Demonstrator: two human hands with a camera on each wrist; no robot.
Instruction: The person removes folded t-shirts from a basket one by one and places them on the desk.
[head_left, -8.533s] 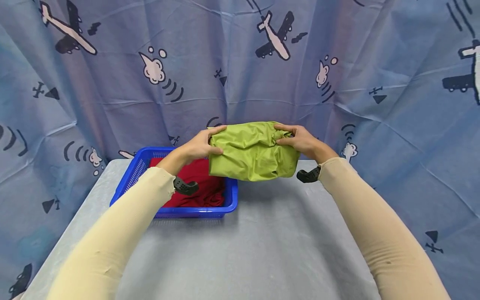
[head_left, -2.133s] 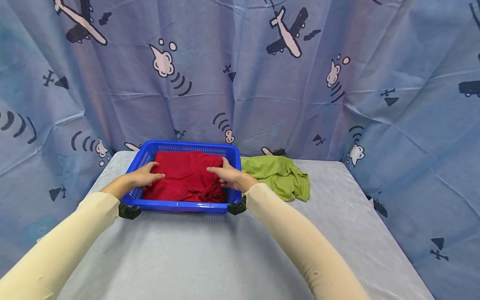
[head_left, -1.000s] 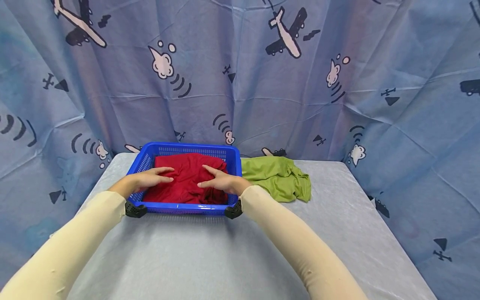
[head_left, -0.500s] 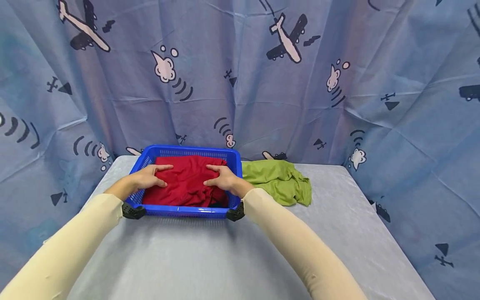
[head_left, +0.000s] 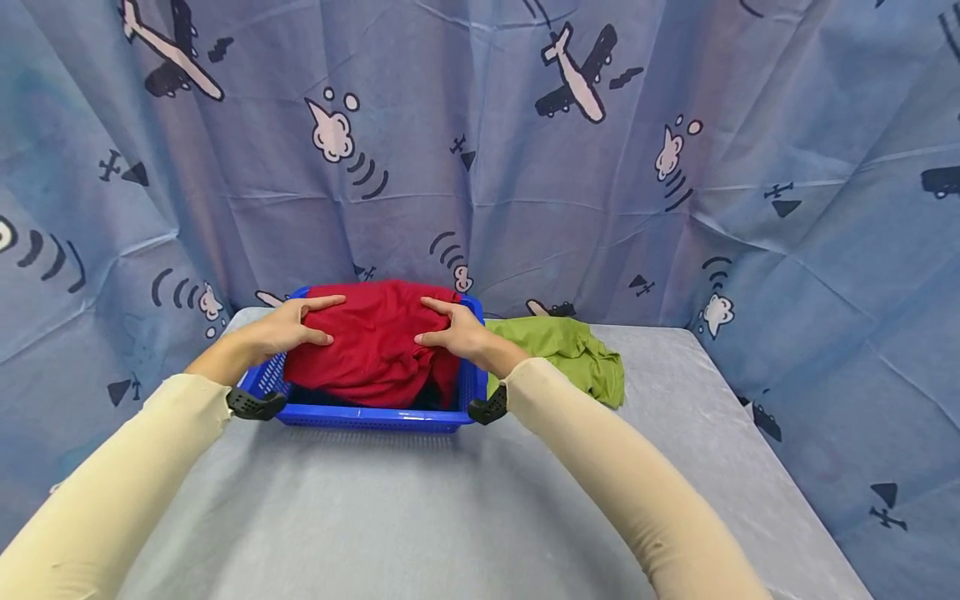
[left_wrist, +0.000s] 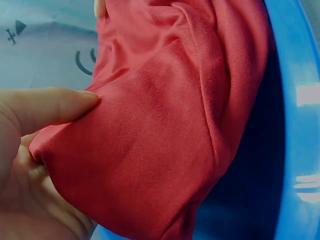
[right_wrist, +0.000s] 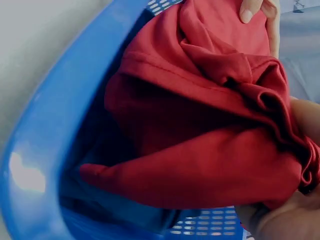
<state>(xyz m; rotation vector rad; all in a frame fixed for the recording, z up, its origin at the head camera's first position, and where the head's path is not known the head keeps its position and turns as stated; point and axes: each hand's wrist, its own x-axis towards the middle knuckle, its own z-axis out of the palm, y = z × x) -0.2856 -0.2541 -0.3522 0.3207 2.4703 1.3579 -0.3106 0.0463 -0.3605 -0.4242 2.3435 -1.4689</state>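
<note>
Clock directions as in the head view, 12 o'clock pointing away from the person.

Item: red cloth (head_left: 375, 346), one, loosely bundled. Location: over the blue basket (head_left: 375, 416), its far edge overlapping the 12 o'clock rim in the head view, its near edge sagging just inside the 6 o'clock rim. Long axis: 9 to 3 o'clock, running straight from one hand to the other.

Left hand (head_left: 281, 327): grips the 9 o'clock end; thumb on the upper face, palm against the underside. The cloth lies toward 3 o'clock from this grip.

Right hand (head_left: 467, 335): grips the 3 o'clock end, where the folds gape open. The cloth lies toward 9 o'clock from this grip. Fingers underneath: hidden, placement cannot be told.

Item: dark cloth (right_wrist: 120, 200), in the basket, below the red bundle; extent mostly covered.

Item: green cloth (head_left: 562, 350), crumpled on the table (head_left: 375, 517), just beside the basket at 3 o'clock. Contact with the basket: cannot be told.

Governing relation, as judged: bundle level between two opposed end grips, the right hand being the nearer to the green cloth.
</note>
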